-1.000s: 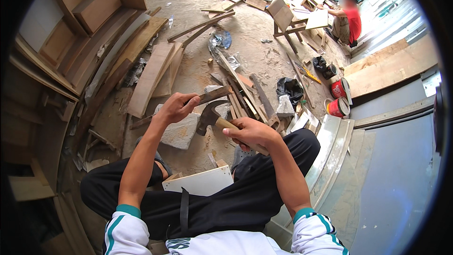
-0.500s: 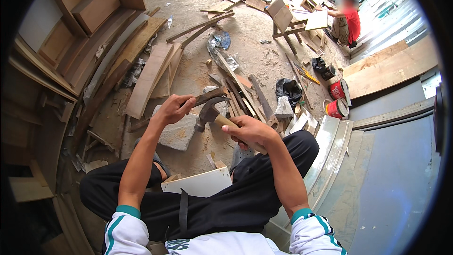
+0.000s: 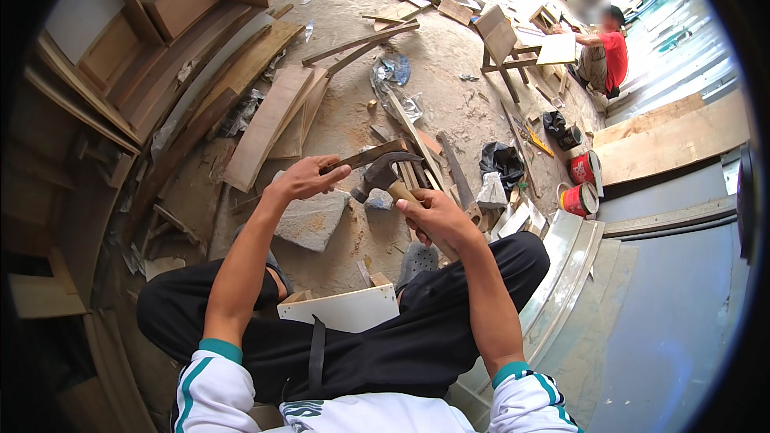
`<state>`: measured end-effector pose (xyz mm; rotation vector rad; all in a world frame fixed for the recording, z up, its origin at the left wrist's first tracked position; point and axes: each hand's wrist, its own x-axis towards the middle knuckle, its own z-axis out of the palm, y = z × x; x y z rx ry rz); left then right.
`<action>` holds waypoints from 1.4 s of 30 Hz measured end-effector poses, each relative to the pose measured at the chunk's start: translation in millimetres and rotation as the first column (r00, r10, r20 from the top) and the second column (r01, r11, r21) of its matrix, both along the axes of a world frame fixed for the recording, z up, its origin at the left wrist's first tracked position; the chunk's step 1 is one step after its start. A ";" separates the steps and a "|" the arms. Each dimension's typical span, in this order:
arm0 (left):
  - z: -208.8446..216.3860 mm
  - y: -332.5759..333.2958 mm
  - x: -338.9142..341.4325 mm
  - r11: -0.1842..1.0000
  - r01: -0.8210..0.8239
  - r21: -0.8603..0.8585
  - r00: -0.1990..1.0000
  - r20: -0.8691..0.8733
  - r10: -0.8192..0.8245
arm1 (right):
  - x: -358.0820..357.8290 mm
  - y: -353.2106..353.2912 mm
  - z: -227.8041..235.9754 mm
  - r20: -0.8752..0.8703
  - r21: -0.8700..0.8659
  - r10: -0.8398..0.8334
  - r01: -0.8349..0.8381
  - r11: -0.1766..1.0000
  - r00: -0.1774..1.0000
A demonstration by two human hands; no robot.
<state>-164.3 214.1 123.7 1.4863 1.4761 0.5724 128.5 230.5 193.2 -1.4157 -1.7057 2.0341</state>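
In my right hand [image 3: 439,215] is a claw hammer [image 3: 382,176], the fingers wrapped round its pale wooden handle. Its dark head points up and to the left, in front of my left hand. My left hand [image 3: 307,179] grips a short dark-brown piece of wood [image 3: 375,152], which reaches to the right just above the hammer head. Under both hands a rough grey concrete block [image 3: 313,220] rests on the ground. Between my bent legs stands a white panel [image 3: 345,310] with small holes near its edges and bare wood behind it.
A handsaw [image 3: 459,168] lies among wood scraps ahead. Beyond are a black plastic bag [image 3: 502,162], red cans [image 3: 579,200] and a wooden chair [image 3: 499,40]. Planks [image 3: 269,124] and shelving [image 3: 180,8] line the left. A person in red [image 3: 614,60] sits far right.
The view has shifted slightly, so the surroundings sit lower and further right. The fingers of my left hand have straightened a little along the wood; the hammer stays in my right hand.
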 end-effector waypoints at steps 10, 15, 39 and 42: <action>-20.6 -1.2 6.8 0.997 -0.004 0.081 0.967 -0.255 0.024 | -0.4 1.1 -2.6 0.038 -0.040 -0.010 0.012 0.999 0.999; -31.8 -8.0 22.8 0.994 -0.090 0.054 0.994 -0.053 0.093 | -3.9 -0.3 -9.1 -0.009 -0.013 -0.079 0.079 0.997 0.997; -43.8 3.2 22.4 0.989 -0.095 -0.111 0.960 -0.272 0.062 | -14.9 -9.7 -46.9 0.053 0.092 -0.311 0.305 0.948 0.949; -56.0 3.8 19.0 0.986 -0.093 -0.141 0.959 -0.279 0.050 | -16.0 -12.1 -64.0 0.059 0.088 -0.328 0.323 0.942 0.943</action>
